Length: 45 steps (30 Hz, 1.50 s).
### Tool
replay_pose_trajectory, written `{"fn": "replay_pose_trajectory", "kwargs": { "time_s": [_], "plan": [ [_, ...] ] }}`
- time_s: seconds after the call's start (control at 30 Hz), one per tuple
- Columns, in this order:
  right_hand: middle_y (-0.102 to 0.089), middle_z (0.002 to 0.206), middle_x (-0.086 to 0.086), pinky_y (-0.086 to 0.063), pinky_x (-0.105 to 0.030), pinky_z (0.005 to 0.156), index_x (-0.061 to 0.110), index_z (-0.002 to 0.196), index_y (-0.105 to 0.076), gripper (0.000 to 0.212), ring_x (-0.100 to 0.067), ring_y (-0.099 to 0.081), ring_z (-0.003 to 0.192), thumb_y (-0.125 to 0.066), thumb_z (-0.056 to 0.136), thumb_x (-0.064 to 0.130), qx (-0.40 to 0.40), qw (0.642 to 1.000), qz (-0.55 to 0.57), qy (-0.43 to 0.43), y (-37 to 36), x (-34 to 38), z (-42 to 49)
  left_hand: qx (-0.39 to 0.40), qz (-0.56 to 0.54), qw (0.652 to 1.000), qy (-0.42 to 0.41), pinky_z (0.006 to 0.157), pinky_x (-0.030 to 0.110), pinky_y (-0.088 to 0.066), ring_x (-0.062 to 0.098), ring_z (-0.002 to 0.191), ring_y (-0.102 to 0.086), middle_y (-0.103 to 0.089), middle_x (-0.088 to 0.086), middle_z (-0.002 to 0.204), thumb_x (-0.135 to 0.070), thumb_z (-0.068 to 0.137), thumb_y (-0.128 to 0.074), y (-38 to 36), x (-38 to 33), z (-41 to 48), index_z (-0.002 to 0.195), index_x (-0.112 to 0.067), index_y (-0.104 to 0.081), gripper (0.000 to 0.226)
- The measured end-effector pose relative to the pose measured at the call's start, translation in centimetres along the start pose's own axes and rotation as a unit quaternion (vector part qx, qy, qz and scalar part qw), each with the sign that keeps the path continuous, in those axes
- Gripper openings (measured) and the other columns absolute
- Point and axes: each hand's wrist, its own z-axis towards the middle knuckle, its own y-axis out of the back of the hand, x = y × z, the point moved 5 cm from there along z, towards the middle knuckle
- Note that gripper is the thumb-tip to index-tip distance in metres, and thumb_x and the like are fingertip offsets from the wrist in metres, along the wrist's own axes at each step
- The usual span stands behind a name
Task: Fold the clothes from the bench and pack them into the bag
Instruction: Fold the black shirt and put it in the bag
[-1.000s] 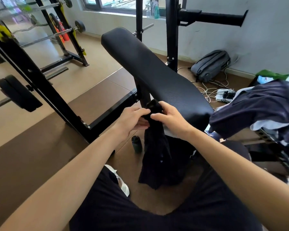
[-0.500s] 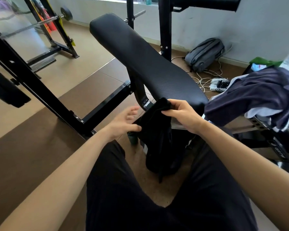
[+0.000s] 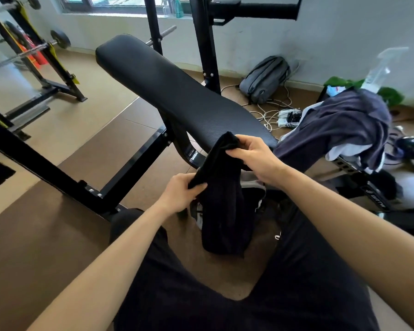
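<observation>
- I've got the black padded bench [image 3: 177, 91] sloping up towards the window.
- Heap of dark and white clothes [image 3: 339, 125] draped over the metal rail [image 3: 344, 163] at my right.
- On the floor [image 3: 57, 223], a grey backpack [image 3: 264, 78] by the wall, white cables [image 3: 270, 113] tangled just beside it.

Single head-worn wide-angle view, aimed forward and down along both forearms and the lap. Nearest, at frame centre: left hand [image 3: 179, 193], right hand [image 3: 256, 161] and the black garment [image 3: 225, 211] between them. Farther off: weight bench pad [image 3: 177, 96] running toward the wall, barbell rack [image 3: 46, 68] upper left, grey backpack [image 3: 264, 78] upper right.
</observation>
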Motion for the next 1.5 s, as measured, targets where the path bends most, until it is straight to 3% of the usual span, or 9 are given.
{"fn": "replay_pose_trajectory", "kwargs": {
  "time_s": [0.17, 0.33, 0.47, 0.73, 0.83, 0.93, 1.07, 1.2, 1.5],
  "plan": [
    [-0.069, 0.092, -0.010, -0.055, -0.031, 0.082, -0.005, 0.105, -0.068, 0.021, -0.015, -0.065, 0.085, -0.057, 0.088, -0.012, -0.057, 0.995, -0.080, 0.006, 1.9, 0.2, 0.8, -0.081, -0.075, 0.994, 0.009, 0.071, 0.007, -0.045, -0.006, 0.071, -0.066, -0.073, -0.020, 0.071, -0.011, 0.097, -0.067, 3.8, -1.5, 0.8, 0.101, -0.007, -0.078, 0.012],
    [-0.066, 0.080, -0.005, -0.051, -0.029, 0.068, 0.005, 0.093, -0.066, 0.030, -0.009, -0.060, 0.072, -0.053, 0.074, -0.014, -0.061, 0.981, -0.180, 0.028, 1.7, 1.2, 0.8, -0.147, -0.186, 0.972, -0.006, 0.080, 0.018, -0.054, 0.011, 0.092, -0.073, -0.078, 0.005, 0.099, -0.010, 0.097, -0.068, 4.9, -3.0, 1.8, 0.109, -0.006, -0.078, 0.016],
    [-0.070, 0.083, -0.007, -0.054, -0.041, 0.074, 0.012, 0.090, -0.066, 0.034, -0.023, -0.067, 0.082, -0.053, 0.067, -0.008, -0.028, 0.962, -0.266, 0.046, 1.0, 2.1, 0.9, -0.153, -0.172, 0.973, -0.027, 0.076, 0.016, -0.053, 0.006, 0.087, -0.072, -0.077, -0.002, 0.093, -0.012, 0.098, -0.067, 5.2, -4.7, 2.2, 0.105, -0.010, -0.078, 0.013],
    [-0.058, 0.069, 0.008, -0.042, -0.030, 0.063, 0.017, 0.079, -0.061, 0.009, -0.007, -0.052, 0.064, -0.068, 0.075, 0.012, 0.009, 0.959, -0.274, 0.067, -1.7, 4.9, 1.0, -0.222, -0.193, 0.955, -0.022, 0.077, 0.019, -0.055, 0.011, 0.092, -0.070, -0.075, -0.007, 0.089, -0.024, 0.098, -0.067, 7.4, -6.0, 2.2, 0.091, -0.027, -0.075, 0.011],
    [-0.069, 0.083, 0.010, -0.049, -0.022, 0.069, 0.022, 0.090, -0.069, 0.027, -0.003, -0.063, 0.078, -0.086, 0.073, 0.036, 0.075, 0.933, -0.344, 0.077, -3.2, 5.9, 1.3, -0.256, -0.182, 0.949, -0.036, 0.077, 0.020, -0.055, 0.010, 0.092, -0.070, -0.075, -0.005, 0.092, -0.025, 0.099, -0.067, 8.5, -6.6, 2.0, 0.093, -0.025, -0.074, 0.009],
    [-0.061, 0.068, 0.004, -0.040, -0.027, 0.062, 0.016, 0.074, -0.066, 0.029, -0.007, -0.055, 0.065, -0.082, 0.080, 0.040, 0.087, 0.906, -0.404, 0.095, -4.1, 7.3, 1.9, -0.293, -0.161, 0.940, -0.065, 0.078, 0.017, -0.054, 0.008, 0.092, -0.068, -0.073, -0.007, 0.092, -0.023, 0.099, -0.065, 9.4, -7.3, 1.5, 0.094, -0.026, -0.072, 0.009],
    [-0.056, 0.068, -0.005, -0.042, -0.031, 0.065, 0.003, 0.070, -0.064, 0.035, -0.012, -0.054, 0.065, -0.076, 0.087, 0.032, 0.102, 0.956, -0.274, 0.014, -4.8, 8.3, 2.5, -0.321, -0.136, 0.936, -0.053, 0.083, 0.019, -0.055, 0.013, 0.098, -0.067, -0.073, -0.003, 0.099, -0.026, 0.100, -0.065, 10.3, -6.8, 1.5, 0.101, -0.021, -0.073, 0.010],
    [-0.073, 0.092, -0.013, -0.055, -0.033, 0.068, -0.001, 0.104, -0.074, 0.026, -0.021, -0.070, 0.080, -0.072, 0.093, 0.023, 0.041, 0.993, -0.094, -0.064, -5.5, 8.0, 2.2, -0.334, -0.113, 0.935, -0.030, 0.076, 0.014, -0.052, 0.017, 0.102, -0.063, -0.067, 0.002, 0.115, -0.029, 0.101, -0.063, 11.1, -6.3, 1.5, 0.117, -0.017, -0.069, 0.022],
    [-0.068, 0.103, -0.015, -0.061, -0.037, 0.058, 0.005, 0.113, -0.063, 0.014, -0.025, -0.071, 0.081, -0.054, 0.102, 0.006, -0.044, 0.982, 0.137, -0.125, -5.7, 7.8, 1.2, -0.203, -0.297, 0.933, 0.012, 0.078, 0.029, -0.055, 0.021, 0.090, -0.066, -0.065, 0.006, 0.101, -0.021, 0.100, -0.062, 2.4, -0.8, -2.8, 0.114, -0.021, -0.061, 0.014]
  ]
}}
